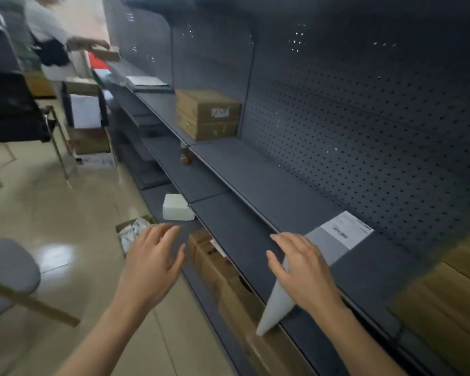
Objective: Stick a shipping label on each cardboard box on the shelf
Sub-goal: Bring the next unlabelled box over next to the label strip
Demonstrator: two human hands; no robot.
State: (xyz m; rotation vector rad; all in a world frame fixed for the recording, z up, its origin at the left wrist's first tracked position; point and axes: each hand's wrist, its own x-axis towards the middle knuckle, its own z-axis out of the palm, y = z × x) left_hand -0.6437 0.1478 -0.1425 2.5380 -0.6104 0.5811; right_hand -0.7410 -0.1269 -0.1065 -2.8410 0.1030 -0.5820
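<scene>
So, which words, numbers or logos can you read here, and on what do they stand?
Nothing can be read for certain.
Upper cardboard box: white scrawl on its front, too blurred.
Label sheet on the shelf: black print, too small and blurred.

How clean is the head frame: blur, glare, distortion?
Head view: the wide angle bows the shelf edge; motion blur smears the left hand and the box at the right edge; glare patch on the floor; upper pegboard dark; stacked cardboard boxes fairly sharp.
</scene>
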